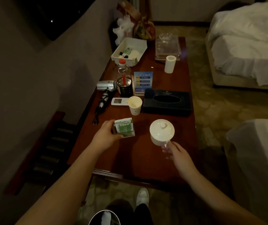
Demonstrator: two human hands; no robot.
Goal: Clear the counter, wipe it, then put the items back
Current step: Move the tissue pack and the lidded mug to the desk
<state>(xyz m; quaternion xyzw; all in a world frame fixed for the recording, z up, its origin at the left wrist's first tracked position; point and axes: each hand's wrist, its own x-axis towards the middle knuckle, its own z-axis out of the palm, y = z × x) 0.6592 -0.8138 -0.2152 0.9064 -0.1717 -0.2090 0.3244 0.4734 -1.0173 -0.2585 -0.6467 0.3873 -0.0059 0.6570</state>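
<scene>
Here we have both hands on the near end of the counter (139,159), and we judge the step to be either lifting these two things off or setting them back; the frame alone does not settle which.

At about nine o'clock from the counter's middle, our left hand (105,135) grasps a clear box of tea sachets (124,127), fingers curled round its near-left side, thumb under its front edge. Whether it rests on the wood we cannot tell. To move it well we should keep it level, since the sachets stand loose and high in it.

Beyond it, at eleven to twelve o'clock, lie a hairdryer (106,86) with its cord, a remote (119,101), a paper cup (135,105) and a dark tissue box (167,101). The cup is light and stands just beside the tissue box, so we should keep our wrists low and clear of it.

At three o'clock, our right hand (178,155) pinches the handle of a white lidded mug (162,132) at its near-right side; the fingertips are blurred, so the exact grip is unclear. The lid only sits on top, we judge, so the mug should travel upright and slowly, or a finger should steady the knob.

Farther back, a tray (129,50) of toiletries, a bottle (122,67) and a paper roll (170,64) crowd the far end.
</scene>
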